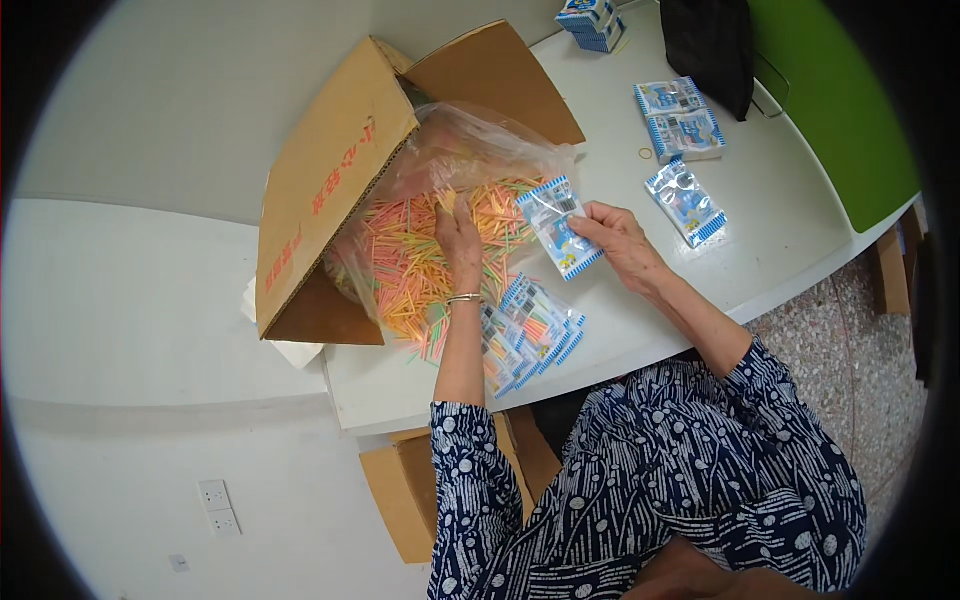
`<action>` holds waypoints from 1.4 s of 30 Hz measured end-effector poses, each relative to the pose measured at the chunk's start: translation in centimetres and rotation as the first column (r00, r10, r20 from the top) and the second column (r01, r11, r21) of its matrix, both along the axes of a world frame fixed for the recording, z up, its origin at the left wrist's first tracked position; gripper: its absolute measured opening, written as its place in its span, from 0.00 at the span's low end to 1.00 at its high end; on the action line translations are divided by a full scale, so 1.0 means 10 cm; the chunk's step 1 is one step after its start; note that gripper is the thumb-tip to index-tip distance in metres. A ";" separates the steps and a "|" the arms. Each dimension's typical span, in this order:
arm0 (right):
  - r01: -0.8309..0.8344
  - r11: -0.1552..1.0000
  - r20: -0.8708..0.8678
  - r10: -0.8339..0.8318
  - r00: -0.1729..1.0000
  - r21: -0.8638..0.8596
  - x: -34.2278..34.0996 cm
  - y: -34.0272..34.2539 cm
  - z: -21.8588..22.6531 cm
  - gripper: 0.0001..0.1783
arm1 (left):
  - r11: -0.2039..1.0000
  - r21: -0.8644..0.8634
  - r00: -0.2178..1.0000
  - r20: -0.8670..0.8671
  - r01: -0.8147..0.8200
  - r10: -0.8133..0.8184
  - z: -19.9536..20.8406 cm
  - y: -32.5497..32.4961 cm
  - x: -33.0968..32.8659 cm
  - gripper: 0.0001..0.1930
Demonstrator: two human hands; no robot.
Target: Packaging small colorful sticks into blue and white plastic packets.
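My left hand (pixel 460 242), with a bracelet at the wrist, is over a heap of thin coloured sticks (pixel 400 265) in pink, orange, yellow and green. Its fingers are closed on a small bunch of these sticks. A clear plastic bag (pixel 500 135) lines the cardboard box tipped on its side, and the heap spills out of it. To the right, my right hand (pixel 625 245) pinches a blue and white plastic packet (pixel 550 215) by its edge, thumb on top. Several packets with sticks showing inside (pixel 535 325) lie overlapped near the table's front edge, beside my left forearm.
The cardboard box (pixel 325 190) stands on the white table (pixel 610 310) with its flaps out. On the right are a single flat packet (pixel 686 204), stacked packets (pixel 680 115) and a rubber band (pixel 645 154). Farther back are bundled packets (pixel 593 25) and a black bag (pixel 710 50).
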State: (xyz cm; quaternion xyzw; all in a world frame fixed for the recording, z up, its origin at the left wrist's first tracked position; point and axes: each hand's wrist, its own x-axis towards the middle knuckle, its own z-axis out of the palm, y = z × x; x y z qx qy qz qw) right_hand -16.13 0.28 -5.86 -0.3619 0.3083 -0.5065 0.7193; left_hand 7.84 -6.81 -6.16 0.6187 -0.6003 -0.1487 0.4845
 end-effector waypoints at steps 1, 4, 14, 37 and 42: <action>0.003 1.000 0.000 -0.003 1.000 0.002 -0.02 0.01 -0.02 0.08 | 1.000 -0.027 1.000 0.002 0.006 -0.006 0.00 -0.01 -0.01 0.13; -0.029 1.000 -0.006 0.029 1.000 0.004 -0.05 0.02 -0.04 0.09 | 0.997 0.080 1.000 0.027 -0.013 0.011 0.03 -0.01 0.01 0.17; -0.141 0.990 -0.148 0.135 0.980 -0.029 -0.11 -0.01 -0.08 0.11 | 0.967 0.007 0.810 -0.548 0.255 -0.210 0.33 0.21 -0.22 0.13; -0.306 0.949 -0.139 0.294 0.945 -0.072 -0.21 -0.06 -0.19 0.14 | 0.802 0.208 0.778 -0.463 0.560 -0.424 0.64 0.79 -0.87 0.18; -0.262 0.959 -0.180 0.241 0.954 -0.105 -0.21 -0.06 -0.16 0.16 | 0.817 0.122 0.769 -0.441 0.563 -0.464 0.61 0.81 -0.83 0.16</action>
